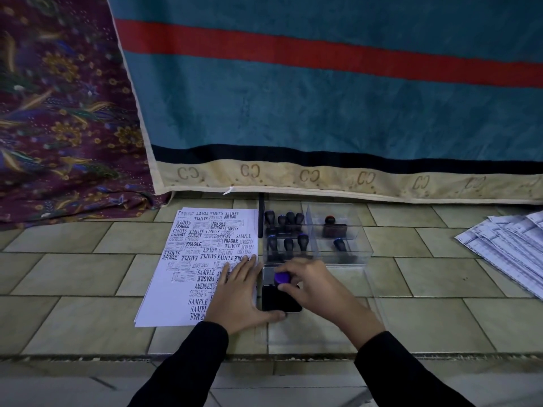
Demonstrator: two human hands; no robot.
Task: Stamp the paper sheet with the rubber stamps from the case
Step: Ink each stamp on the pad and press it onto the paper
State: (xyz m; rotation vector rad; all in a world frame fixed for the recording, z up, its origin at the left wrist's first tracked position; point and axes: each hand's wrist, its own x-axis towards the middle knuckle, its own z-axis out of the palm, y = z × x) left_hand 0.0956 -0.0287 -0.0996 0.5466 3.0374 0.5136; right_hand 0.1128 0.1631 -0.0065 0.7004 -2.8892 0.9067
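Purple-capped and small, the rubber stamp [282, 278] sits under the right hand [317, 286], whose fingers curl round its knob and pinch it, the stamp down on the black ink pad [279, 302]. The pad lies on the floor [73, 274], just right of the paper sheet [182, 274]. The stamp is probably light, rigid in the handle and soft in the face, so the knob is the place to hold. The left hand [238, 298] lies flat on the sheet's near right edge, fingers straight and slightly spread, thumb touching the pad. Thin and limp, the sheet would likely slide without that press. It is white and crowded with dark prints: SAMPLE, FRAGILE, AIR MAIL. Beyond the pad, the clear case [364, 254] holds more dark-handled stamps [288, 245] upright in its compartments.
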